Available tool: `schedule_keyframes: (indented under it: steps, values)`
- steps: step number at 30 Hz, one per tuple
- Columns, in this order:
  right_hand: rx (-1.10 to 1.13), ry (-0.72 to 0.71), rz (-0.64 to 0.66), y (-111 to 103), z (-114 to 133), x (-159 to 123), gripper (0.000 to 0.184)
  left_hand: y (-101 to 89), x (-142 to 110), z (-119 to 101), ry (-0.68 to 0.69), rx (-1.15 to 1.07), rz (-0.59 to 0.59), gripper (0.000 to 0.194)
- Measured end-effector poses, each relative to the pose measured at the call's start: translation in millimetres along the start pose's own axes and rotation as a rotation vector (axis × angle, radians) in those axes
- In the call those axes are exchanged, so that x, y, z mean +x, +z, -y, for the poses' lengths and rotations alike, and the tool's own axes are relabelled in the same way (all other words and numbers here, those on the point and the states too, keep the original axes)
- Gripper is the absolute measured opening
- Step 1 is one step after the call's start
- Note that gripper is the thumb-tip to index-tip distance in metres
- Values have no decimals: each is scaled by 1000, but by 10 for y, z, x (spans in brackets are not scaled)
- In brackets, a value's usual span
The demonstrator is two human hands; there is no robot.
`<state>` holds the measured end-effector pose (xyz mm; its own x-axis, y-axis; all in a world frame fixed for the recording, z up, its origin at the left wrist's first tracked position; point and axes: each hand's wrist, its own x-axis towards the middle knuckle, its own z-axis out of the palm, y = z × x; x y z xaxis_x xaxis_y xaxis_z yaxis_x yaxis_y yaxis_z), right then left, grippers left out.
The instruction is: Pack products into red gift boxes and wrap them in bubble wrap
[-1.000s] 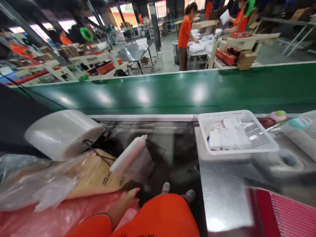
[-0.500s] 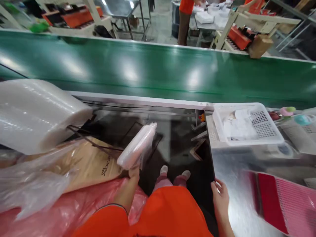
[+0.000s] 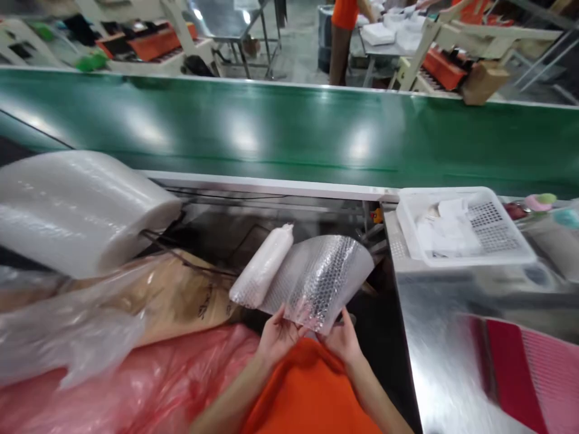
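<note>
A sheet of bubble wrap [image 3: 323,271] spreads out in front of my body, its far right corner curling up. Its left end is still a thick white roll [image 3: 262,265], tilted up toward the belt. My left hand [image 3: 281,334] grips the sheet's near edge, close to the rolled part. Farther right along that same edge, my right hand [image 3: 341,337] pinches the sheet near its corner. Parts of the fingers on both hands are hidden under the plastic.
A green conveyor belt [image 3: 289,126] crosses ahead. At left lie a large bubble wrap roll [image 3: 85,211], a brown sack [image 3: 190,289] and red plastic sheeting [image 3: 136,380]. The steel table [image 3: 434,337] at right bears a white basket [image 3: 479,260] and a pink-red packet [image 3: 515,361].
My right hand has left the steel table's edge and taken hold of the bubble wrap. The bundle in my left hand has been partly unrolled toward the right.
</note>
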<state>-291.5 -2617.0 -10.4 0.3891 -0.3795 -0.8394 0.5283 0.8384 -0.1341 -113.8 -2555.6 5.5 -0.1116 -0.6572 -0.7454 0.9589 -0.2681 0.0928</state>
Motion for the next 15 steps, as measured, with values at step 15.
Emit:
schedule_keyframes:
  steps: [15]
  values:
    - [15,-468,-267,-156,912,-513,19,-343,6,-598,834,716,-926,13]
